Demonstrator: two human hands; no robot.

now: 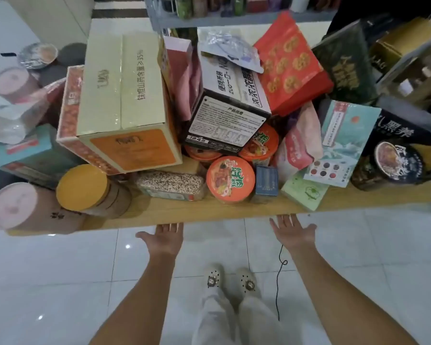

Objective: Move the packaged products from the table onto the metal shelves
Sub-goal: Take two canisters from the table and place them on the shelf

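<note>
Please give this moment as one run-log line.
left hand: open, near table edge | right hand: open, near table edge | products: piled on table

1. I see a big cream carton (121, 80) lying tilted on the wooden table (164, 211), left of centre.
2. An orange noodle cup (230, 179) stands upright near the front edge.
3. A red pouch (288, 63) leans at the back right.
4. The metal shelf (234, 19) behind holds blurred containers.
</note>
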